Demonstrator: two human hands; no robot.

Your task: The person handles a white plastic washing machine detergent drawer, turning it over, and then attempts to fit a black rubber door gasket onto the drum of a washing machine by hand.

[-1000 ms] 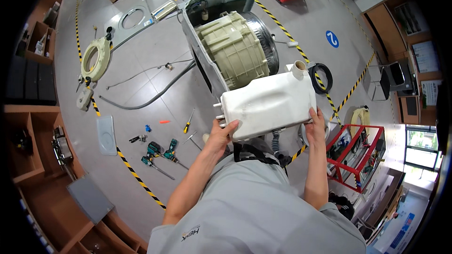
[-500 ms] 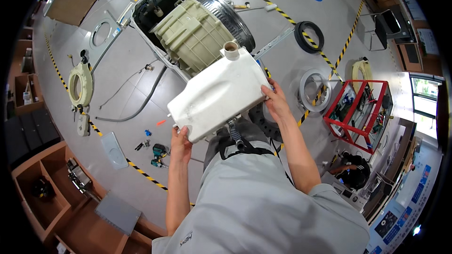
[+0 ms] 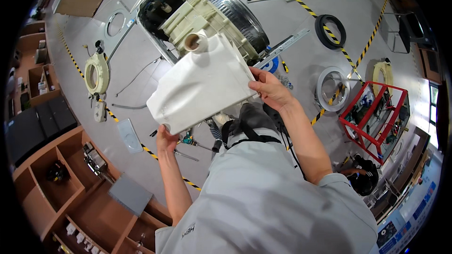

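Note:
A white plastic tank (image 3: 202,80) with a round brownish spout is held up in front of me by both hands. My left hand (image 3: 165,140) is closed on its lower left corner, thumb on the top face. At its right edge my right hand (image 3: 272,88) grips, fingers partly hidden beneath. Below the tank hangs a grey ribbed hose (image 3: 215,131); I cannot tell where it attaches. Just beyond, partly covered by the tank, lies an opened washing machine (image 3: 162,0) with a cream ribbed tub (image 3: 188,16) and a shiny metal drum (image 3: 235,11).
On the floor lie a black rubber ring (image 3: 321,32), a silver door ring (image 3: 322,94) and a cream ring-shaped part (image 3: 96,76). A red-framed bin (image 3: 374,129) stands at right, near another person (image 3: 365,174). Brown shelving (image 3: 70,197) fills the lower left. A drill (image 3: 189,137) shows below the tank.
The tank has shifted left and turned, its spout now further left over the tub. Both hands have moved with it and keep their hold. The whole view has shifted too.

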